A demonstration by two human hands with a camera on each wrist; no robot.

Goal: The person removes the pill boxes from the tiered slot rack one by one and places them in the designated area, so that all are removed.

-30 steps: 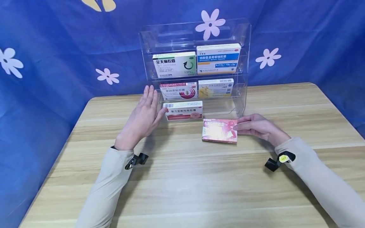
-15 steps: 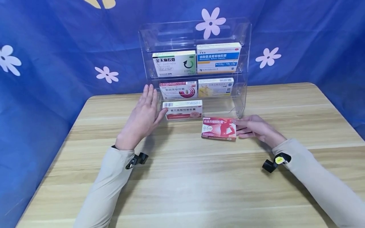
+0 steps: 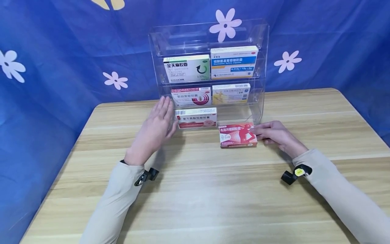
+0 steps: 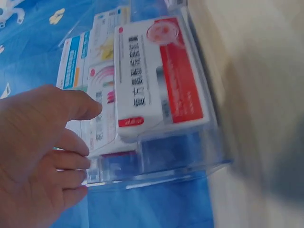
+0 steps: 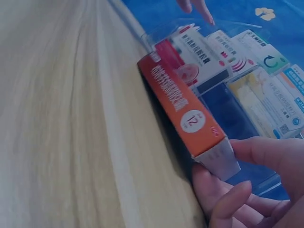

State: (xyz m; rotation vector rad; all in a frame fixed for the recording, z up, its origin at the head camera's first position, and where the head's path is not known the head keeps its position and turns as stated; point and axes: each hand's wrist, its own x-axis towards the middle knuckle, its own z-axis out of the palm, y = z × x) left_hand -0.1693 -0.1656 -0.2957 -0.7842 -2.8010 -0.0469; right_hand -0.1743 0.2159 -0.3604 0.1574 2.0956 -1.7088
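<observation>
In the head view, my right hand (image 3: pixel 277 135) pinches the right end of a red medicine box (image 3: pixel 233 137) just in front of the clear display rack (image 3: pixel 236 113). The right wrist view shows thumb and fingers at the white end of this box (image 5: pixel 178 102), whose orange long side faces that camera. My left hand (image 3: pixel 153 130) is at the rack's left side, fingers straight, thumb near a white-and-red medicine box (image 3: pixel 196 119) in the bottom tier. In the left wrist view that box (image 4: pixel 147 80) stands close beside the thumb, and nothing is in the hand.
Two medicine boxes, one white-and-green (image 3: pixel 186 69) and one white-and-blue (image 3: pixel 234 63), stand in a higher tier. Below them are a white-and-pink box (image 3: pixel 191 97) and a white-and-yellow box (image 3: pixel 231 94). A wooden table (image 3: pixel 195 189) carries the rack, and a blue flowered cloth (image 3: pixel 61 61) hangs behind.
The red box has moved slightly toward the rack in my right hand, and the glare on its face has gone. My left hand has slid a little down the rack's side, toward me.
</observation>
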